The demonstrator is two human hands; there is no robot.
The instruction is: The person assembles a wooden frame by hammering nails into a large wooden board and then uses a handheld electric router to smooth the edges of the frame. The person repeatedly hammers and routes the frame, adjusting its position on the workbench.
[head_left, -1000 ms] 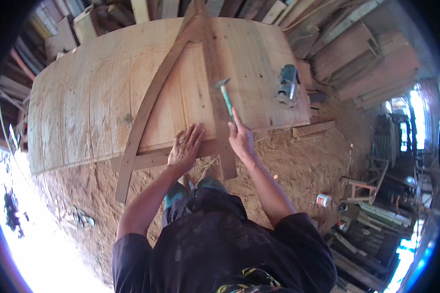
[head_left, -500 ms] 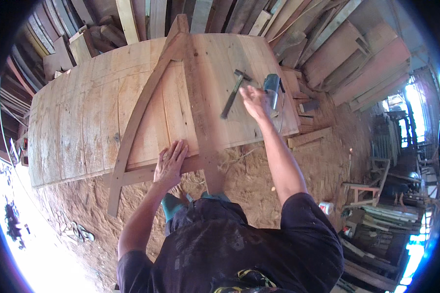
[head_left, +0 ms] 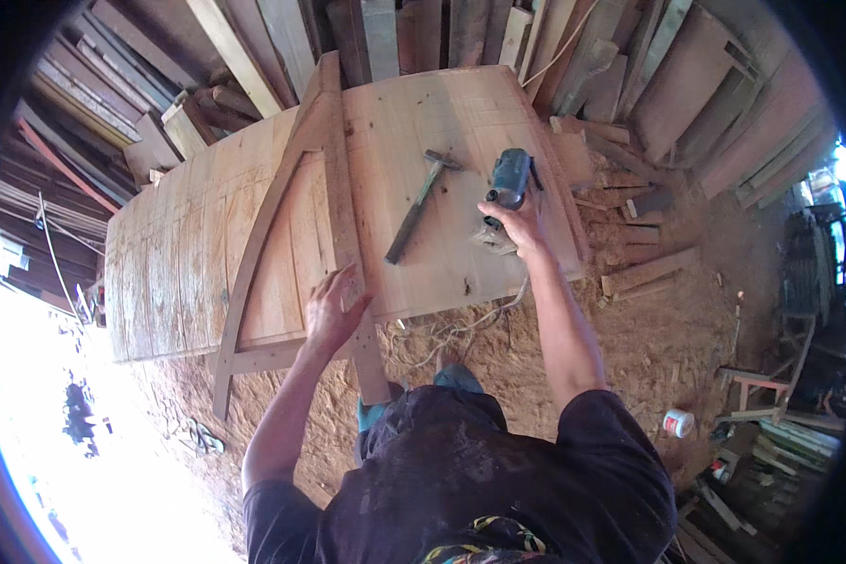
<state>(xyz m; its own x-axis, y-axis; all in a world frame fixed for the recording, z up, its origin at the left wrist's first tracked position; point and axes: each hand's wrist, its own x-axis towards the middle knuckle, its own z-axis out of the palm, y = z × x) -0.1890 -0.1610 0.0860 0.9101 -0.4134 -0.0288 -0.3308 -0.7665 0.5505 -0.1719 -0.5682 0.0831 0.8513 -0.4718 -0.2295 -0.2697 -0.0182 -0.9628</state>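
right hand (head_left: 521, 227) on power tool (head_left: 510, 176), hammer (head_left: 413, 214) near; left hand (head_left: 333, 314) at frame (head_left: 339, 211)

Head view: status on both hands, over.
Right hand: around dark cylindrical power tool. Left hand: over brown wooden A-shaped frame. Grey hammer between, on pale wooden panel.

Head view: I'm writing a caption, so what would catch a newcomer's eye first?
Probably the brown A-shaped wooden frame, lying across the broad plank panel near its middle. Right of it lies a hammer; farther right, the right hand holds a dark power tool.
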